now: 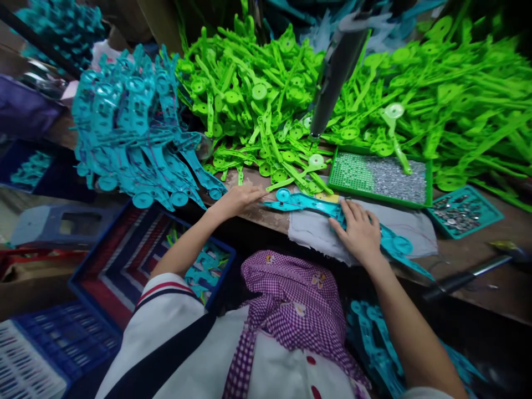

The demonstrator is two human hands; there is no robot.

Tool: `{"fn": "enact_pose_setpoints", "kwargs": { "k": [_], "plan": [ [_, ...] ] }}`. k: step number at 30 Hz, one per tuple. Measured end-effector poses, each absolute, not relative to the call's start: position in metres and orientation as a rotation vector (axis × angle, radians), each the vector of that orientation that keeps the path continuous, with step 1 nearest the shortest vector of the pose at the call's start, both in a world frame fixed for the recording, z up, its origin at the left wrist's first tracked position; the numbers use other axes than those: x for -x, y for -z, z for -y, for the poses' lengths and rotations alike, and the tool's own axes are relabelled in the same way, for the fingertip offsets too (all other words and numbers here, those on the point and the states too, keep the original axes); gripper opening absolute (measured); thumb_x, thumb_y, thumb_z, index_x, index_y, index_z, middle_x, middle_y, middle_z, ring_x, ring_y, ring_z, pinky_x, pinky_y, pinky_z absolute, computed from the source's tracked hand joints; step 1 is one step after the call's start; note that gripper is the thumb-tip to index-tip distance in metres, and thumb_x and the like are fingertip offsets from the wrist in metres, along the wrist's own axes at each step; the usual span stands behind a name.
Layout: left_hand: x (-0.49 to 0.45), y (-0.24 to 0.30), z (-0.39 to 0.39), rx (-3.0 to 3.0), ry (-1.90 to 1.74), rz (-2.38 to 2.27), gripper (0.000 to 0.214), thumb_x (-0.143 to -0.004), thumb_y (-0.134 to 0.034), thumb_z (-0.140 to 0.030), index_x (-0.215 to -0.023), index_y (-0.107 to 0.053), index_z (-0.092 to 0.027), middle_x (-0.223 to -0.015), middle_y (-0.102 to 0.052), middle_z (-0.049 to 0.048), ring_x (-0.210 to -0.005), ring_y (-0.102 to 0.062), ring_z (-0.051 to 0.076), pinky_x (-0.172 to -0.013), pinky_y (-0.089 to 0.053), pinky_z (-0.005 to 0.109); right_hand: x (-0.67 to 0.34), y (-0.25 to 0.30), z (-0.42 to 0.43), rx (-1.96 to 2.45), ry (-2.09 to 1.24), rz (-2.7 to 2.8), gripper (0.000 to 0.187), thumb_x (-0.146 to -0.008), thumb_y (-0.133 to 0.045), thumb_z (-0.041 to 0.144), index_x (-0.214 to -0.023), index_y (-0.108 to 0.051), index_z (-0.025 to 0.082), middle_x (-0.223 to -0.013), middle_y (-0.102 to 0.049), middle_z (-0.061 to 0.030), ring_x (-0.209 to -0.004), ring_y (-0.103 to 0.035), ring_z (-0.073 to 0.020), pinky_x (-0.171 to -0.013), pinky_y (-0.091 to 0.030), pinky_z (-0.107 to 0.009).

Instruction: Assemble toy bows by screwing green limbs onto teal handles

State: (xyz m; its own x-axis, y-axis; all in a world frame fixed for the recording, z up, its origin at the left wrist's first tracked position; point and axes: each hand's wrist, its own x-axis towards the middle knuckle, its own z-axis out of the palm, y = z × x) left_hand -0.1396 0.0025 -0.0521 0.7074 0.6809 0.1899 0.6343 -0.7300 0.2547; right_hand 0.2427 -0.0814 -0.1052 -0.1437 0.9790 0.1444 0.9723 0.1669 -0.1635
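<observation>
A long blue plastic part (322, 205) with round discs near both ends lies across the table edge, its right portion over a pale cloth (307, 227). My left hand (239, 200) reaches its left end, fingers together and closed about the tip, though the exact contact is partly hidden. Over the middle of the part rests my right hand (358, 231), fingers bent across it and thumb on the near side. Just beyond my left fingertips, the end of a green plastic part (291, 178) comes close to them.
Heaped green parts (249, 83) fill the back, with stacked blue parts (133, 127) at left. A grey powered driver (334, 77) hangs above. A green tray (380, 174) and a teal tray (465, 213) hold small metal pieces. A hammer (465, 277) lies right; a blue crate (153, 266) stands below.
</observation>
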Motion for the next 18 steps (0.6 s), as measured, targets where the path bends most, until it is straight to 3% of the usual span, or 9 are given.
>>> {"fn": "enact_pose_setpoints", "kwargs": {
  "k": [5,13,18],
  "plan": [
    [0.141,0.054,0.010,-2.926,-0.072,-1.094,0.042,-0.098,-0.048,-0.012,-0.138,-0.056,-0.020,-0.102,-0.070,0.0106,-0.089,-0.066,0.018,-0.076,-0.049,0.029,-0.246,0.106,0.085,1.878,-0.009,2.266,0.069,-0.100,-0.026,0.058,-0.153,-0.040,0.015,-0.151,-0.051,-0.0139,-0.139,-0.046,-0.0277,-0.113,-0.031,-0.047],
    [0.125,0.058,0.004,-3.024,-0.044,-1.155,0.032,-0.100,-0.037,-0.010,-0.114,-0.066,-0.012,-0.094,-0.068,0.0129,-0.084,-0.063,0.020,-0.073,-0.044,0.032,-0.242,0.107,0.095,1.923,0.010,2.224,0.066,-0.100,-0.029,0.055,-0.152,-0.042,0.015,-0.150,-0.052,-0.0150,-0.139,-0.046,-0.0287,-0.114,-0.030,-0.048],
    [0.122,0.061,0.000,-2.948,0.041,-1.129,0.029,-0.098,-0.042,-0.010,-0.111,-0.067,-0.013,-0.099,-0.068,0.0124,-0.093,-0.062,0.021,-0.084,-0.041,0.033,-0.240,0.096,0.107,1.905,-0.156,2.168,0.065,-0.100,-0.030,0.058,-0.152,-0.042,0.021,-0.158,-0.042,-0.0147,-0.149,-0.033,-0.0325,-0.116,-0.023,-0.059]
  ]
}}
